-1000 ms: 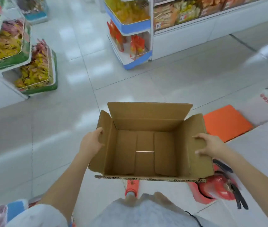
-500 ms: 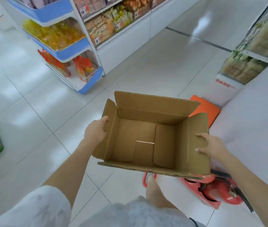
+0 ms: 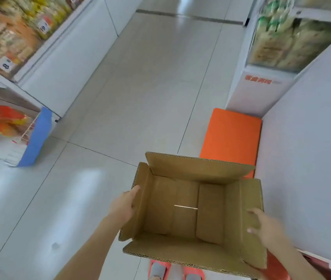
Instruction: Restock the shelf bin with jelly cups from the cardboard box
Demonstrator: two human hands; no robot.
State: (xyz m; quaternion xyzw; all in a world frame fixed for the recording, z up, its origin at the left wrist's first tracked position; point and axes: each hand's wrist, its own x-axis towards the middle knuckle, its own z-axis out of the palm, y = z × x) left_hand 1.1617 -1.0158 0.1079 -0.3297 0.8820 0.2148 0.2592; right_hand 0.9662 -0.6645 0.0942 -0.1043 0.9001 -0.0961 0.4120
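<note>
An open brown cardboard box (image 3: 182, 211) hangs in front of me above the floor, its flaps spread outward. Only its bare bottom shows inside, and no jelly cups are visible. My left hand (image 3: 124, 205) grips the left side flap, thumb along the flap's edge and fingers hidden behind it. My right hand (image 3: 266, 229) holds the right side flap from the outside, its fingers blurred over the cardboard. No shelf bin of jelly cups can be made out in this blurred view.
A white shelf unit with snack packets (image 3: 9, 33) runs along the left, ending in a blue-edged display (image 3: 36, 136) with red packets. An orange flat pad (image 3: 231, 136) lies on the tiled floor by a white wall (image 3: 306, 138). My feet in orange slippers (image 3: 158, 269) show below the box.
The view has swung right and moved forward. The left shelves slid toward the left edge, the orange pad came closer, and the box stayed held in both hands.
</note>
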